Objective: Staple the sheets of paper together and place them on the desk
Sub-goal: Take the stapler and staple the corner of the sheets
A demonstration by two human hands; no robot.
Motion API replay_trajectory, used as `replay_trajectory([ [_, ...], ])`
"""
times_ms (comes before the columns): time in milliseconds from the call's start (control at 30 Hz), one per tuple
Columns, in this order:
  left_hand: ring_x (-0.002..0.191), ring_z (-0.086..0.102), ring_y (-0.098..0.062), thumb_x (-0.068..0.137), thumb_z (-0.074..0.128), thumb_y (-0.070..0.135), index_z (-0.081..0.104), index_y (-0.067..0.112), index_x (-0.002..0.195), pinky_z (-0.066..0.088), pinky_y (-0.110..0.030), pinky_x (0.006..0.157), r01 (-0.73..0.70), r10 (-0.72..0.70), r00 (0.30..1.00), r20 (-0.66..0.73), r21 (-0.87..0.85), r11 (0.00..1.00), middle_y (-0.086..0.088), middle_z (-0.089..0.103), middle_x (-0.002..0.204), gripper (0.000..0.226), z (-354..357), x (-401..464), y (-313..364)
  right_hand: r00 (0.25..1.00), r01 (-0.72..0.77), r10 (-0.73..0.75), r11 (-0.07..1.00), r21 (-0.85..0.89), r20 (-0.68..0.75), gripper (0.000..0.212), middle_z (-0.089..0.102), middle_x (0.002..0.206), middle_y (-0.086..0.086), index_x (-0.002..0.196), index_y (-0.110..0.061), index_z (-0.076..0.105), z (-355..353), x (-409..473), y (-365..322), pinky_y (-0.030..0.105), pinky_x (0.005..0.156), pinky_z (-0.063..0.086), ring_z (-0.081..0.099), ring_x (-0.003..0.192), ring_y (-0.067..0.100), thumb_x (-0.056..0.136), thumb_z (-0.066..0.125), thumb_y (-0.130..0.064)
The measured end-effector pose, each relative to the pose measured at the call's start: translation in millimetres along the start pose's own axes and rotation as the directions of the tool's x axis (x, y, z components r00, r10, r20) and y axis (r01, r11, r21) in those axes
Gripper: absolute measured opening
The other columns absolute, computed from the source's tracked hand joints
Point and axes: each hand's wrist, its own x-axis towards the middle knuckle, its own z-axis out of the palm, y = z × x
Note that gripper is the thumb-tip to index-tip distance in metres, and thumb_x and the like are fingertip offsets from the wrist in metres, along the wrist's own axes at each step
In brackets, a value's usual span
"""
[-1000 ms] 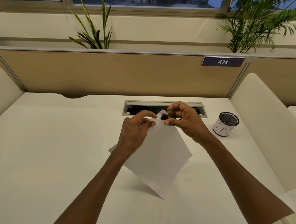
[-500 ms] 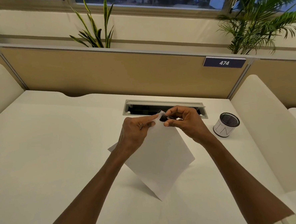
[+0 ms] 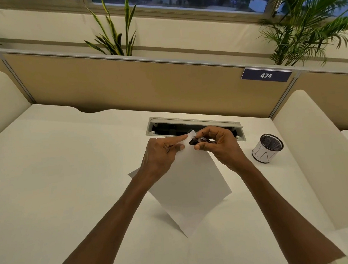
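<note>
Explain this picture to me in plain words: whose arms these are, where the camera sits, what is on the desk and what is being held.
No machine here: a person wears a camera on the head, looking down at their own arms. The left hand pinches the top corner of the white sheets of paper, lifted off the white desk. The right hand presses a small dark object, probably the stapler, onto that corner. A mesh cup stands to the right, a cable slot behind.
</note>
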Motion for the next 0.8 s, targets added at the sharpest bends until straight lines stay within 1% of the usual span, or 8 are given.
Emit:
replay_trajectory([
  [67, 0.086, 0.064, -0.016, 0.088, 0.065, 0.016, 0.066, 0.013, 0.117, 0.045, 0.000, 0.072, 0.013, -0.013, 1.000, 0.001, 0.000, 1.000, -0.008, 0.071, 0.111, 0.029, 0, 1, 0, 1.000, 0.002, -0.002, 1.000, -0.004, -0.012, 0.021, 0.070, 0.094, -0.001, 0.088, -0.019, 0.071, 0, 1, 1, 0.037, 0.087, 0.053, 0.064, 0.098, 0.022, 0.074, 0.082, -0.009],
  [167, 0.085, 0.063, -0.016, 0.088, 0.065, 0.016, 0.066, 0.014, 0.117, 0.045, 0.000, 0.070, 0.028, -0.028, 1.000, -0.008, -0.007, 1.000, -0.008, 0.071, 0.112, 0.029, 0, 1, 1, 1.000, -0.001, 0.001, 1.000, 0.002, -0.011, 0.021, 0.070, 0.096, 0.002, 0.087, -0.021, 0.070, -1, 1, 2, 0.040, 0.088, 0.053, 0.064, 0.100, 0.026, 0.074, 0.082, -0.010],
  [333, 0.087, 0.065, -0.017, 0.088, 0.066, 0.016, 0.067, 0.016, 0.117, 0.045, 0.000, 0.071, 0.041, -0.041, 0.999, -0.014, -0.013, 0.999, -0.007, 0.071, 0.112, 0.029, -1, 0, 0, 1.000, -0.013, 0.013, 1.000, 0.023, -0.003, 0.021, 0.070, 0.094, 0.003, 0.087, -0.023, 0.069, -4, 0, 6, 0.040, 0.086, 0.053, 0.063, 0.099, 0.027, 0.075, 0.081, -0.010],
  [467, 0.087, 0.067, -0.017, 0.088, 0.066, 0.016, 0.067, 0.016, 0.116, 0.046, 0.000, 0.072, 0.032, -0.033, 0.999, -0.020, -0.025, 0.999, -0.006, 0.071, 0.111, 0.029, -1, -1, 2, 0.998, -0.017, 0.021, 0.997, 0.070, -0.052, 0.018, 0.070, 0.091, 0.002, 0.091, -0.025, 0.066, -3, -2, 9, 0.033, 0.075, 0.050, 0.063, 0.086, 0.020, 0.082, 0.076, -0.013],
  [533, 0.088, 0.067, -0.017, 0.088, 0.066, 0.017, 0.068, 0.017, 0.116, 0.047, -0.001, 0.072, 0.034, -0.034, 0.999, -0.026, -0.015, 0.999, -0.005, 0.072, 0.111, 0.028, -2, -2, 2, 0.994, -0.035, 0.049, 0.991, 0.131, -0.101, 0.015, 0.071, 0.089, 0.003, 0.098, -0.022, 0.064, -2, -4, 11, 0.033, 0.067, 0.049, 0.064, 0.081, 0.020, 0.086, 0.072, -0.017],
  [600, 0.089, 0.067, -0.017, 0.088, 0.066, 0.017, 0.068, 0.018, 0.116, 0.048, -0.004, 0.073, 0.037, -0.037, 0.999, -0.027, -0.011, 0.999, -0.004, 0.072, 0.111, 0.028, -3, -3, 2, 0.987, -0.067, 0.094, 0.978, 0.195, -0.132, 0.022, 0.072, 0.089, 0.000, 0.109, -0.017, 0.061, -2, -5, 14, 0.032, 0.063, 0.048, 0.066, 0.081, 0.021, 0.088, 0.069, -0.018],
  [700, 0.085, 0.068, -0.015, 0.088, 0.067, 0.018, 0.067, 0.019, 0.118, 0.054, -0.015, 0.074, 0.044, -0.044, 0.999, -0.029, -0.023, 0.999, -0.002, 0.073, 0.106, 0.030, -5, -4, 4, 0.981, -0.115, 0.152, 0.959, 0.260, -0.124, 0.040, 0.072, 0.100, 0.010, 0.129, -0.015, 0.053, -1, -7, 16, 0.034, 0.065, 0.048, 0.066, 0.085, 0.021, 0.091, 0.065, -0.015],
  [800, 0.075, 0.064, -0.007, 0.087, 0.067, 0.020, 0.065, 0.022, 0.121, 0.051, -0.010, 0.069, 0.021, -0.021, 0.999, -0.034, 0.012, 1.000, 0.000, 0.075, 0.100, 0.033, -8, -3, 6, 0.979, -0.136, 0.173, 0.951, 0.278, -0.111, 0.049, 0.065, 0.111, 0.020, 0.138, -0.014, 0.048, -2, -8, 17, 0.039, 0.070, 0.049, 0.064, 0.089, 0.022, 0.092, 0.064, -0.014],
])
